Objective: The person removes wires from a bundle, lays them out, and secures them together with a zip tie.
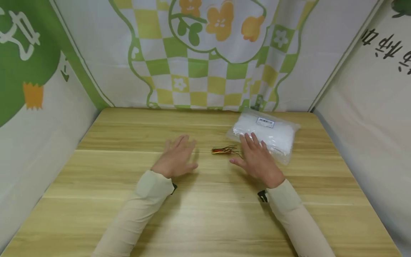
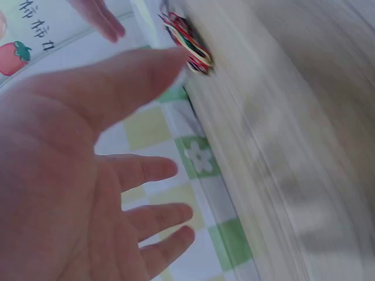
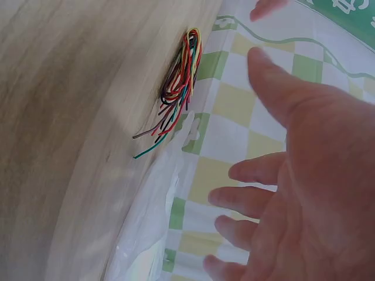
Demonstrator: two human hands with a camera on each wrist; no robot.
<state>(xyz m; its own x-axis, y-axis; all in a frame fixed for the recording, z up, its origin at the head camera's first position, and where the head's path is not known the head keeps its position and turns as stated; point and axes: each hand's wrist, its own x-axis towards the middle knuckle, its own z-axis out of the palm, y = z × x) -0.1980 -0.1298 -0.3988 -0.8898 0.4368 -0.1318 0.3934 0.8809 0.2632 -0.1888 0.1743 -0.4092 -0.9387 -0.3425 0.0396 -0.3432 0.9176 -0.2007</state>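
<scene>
A small folded bundle of thin coloured wires lies on the table between the two hands. Red, yellow, green and dark strands show in the right wrist view, their loose ends fanned out. My left hand, fingers spread, is to the left of the wires and holds nothing. On the other side, my right hand has its fingers extended and is also without anything in its grasp. Its fingertips overlap the near edge of a clear plastic bag of white material in the head view; whether they touch it I cannot tell.
The wooden table has printed cloth on three sides. At its back edge hangs a green and yellow checked curtain. The bag bears a barcode label and lies at the back right.
</scene>
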